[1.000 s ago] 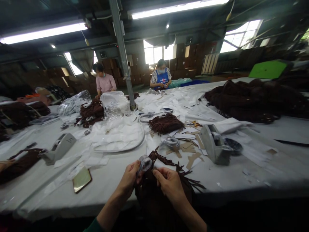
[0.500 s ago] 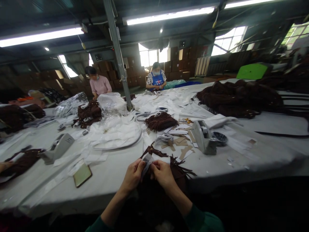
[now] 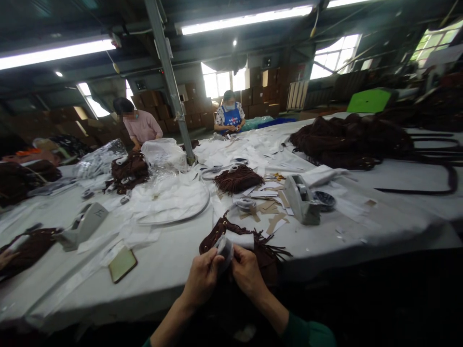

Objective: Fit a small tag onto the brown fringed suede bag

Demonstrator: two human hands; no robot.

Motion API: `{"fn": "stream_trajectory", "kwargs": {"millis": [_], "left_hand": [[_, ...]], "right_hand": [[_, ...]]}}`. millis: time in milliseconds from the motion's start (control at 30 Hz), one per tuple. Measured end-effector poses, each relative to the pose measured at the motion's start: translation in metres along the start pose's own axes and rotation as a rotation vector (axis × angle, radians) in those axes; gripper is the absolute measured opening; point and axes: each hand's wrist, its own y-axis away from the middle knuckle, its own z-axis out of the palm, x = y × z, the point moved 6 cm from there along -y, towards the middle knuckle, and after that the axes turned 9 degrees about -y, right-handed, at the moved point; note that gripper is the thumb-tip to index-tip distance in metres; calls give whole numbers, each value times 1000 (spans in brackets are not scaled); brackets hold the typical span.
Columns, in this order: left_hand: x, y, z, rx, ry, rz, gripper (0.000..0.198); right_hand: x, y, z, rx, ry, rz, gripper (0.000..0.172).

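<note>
Fringed bag (image 3: 269, 258) rests on the white table (image 3: 170, 262) under strip lights (image 3: 246, 19), left hand (image 3: 202, 282) and right hand (image 3: 248, 272) pinching its wrapping (image 3: 226, 246).

1. 2 tape dispensers are counted: dispenser nr centre (image 3: 303, 201), dispenser at left (image 3: 84, 225).
2. 2 co-workers are seen: person in pink (image 3: 140, 126), person in blue apron (image 3: 228, 115).
3. 1 phone (image 3: 123, 264).
4. 1 wrap piece (image 3: 226, 246) is held by 2 hands: left hand (image 3: 202, 280), right hand (image 3: 248, 272).

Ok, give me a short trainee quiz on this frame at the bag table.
1. True or false: the left hand and right hand both grip the pale wrapping on the brown fringed bag.
2. What lies on the table left of the left hand? A a flat gold rectangle; B a kettle; C a cup.
3. How many other people work at the far side?
Key: 1 true; 2 A; 3 two, one in a pink top, one in a blue apron.
</note>
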Motion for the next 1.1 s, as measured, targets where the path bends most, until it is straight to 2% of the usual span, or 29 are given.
{"fn": "stream_trajectory", "kwargs": {"millis": [100,200,400,533,700,767,967,1100], "left_hand": [[3,-1,2,-17,-27,47,31],[3,-3,1,-33,-31,41,33],[-10,-5,-4,-71,47,-60,37],[-13,-9,-5,-72,74,-89,38],[-9,-15,-13,-50,99,-111,35],[-9,-17,-16,-41,77,-115,35],[-7,-25,-13,-20,-38,-105,34],[3,-26,-16,43,-110,-108,27]], "right_hand": [[9,-7,3,2,-74,60,20],[18,-16,7,25,-192,137,27],[20,-14,14,-101,-323,233,35],[12,-12,8,-100,-306,179,33],[-3,-11,17,-274,-339,115,27],[-8,-11,18,-299,-296,75,24],[-10,-16,10,-131,-64,-77,18],[-16,-19,12,-92,-19,-119,19]]}}
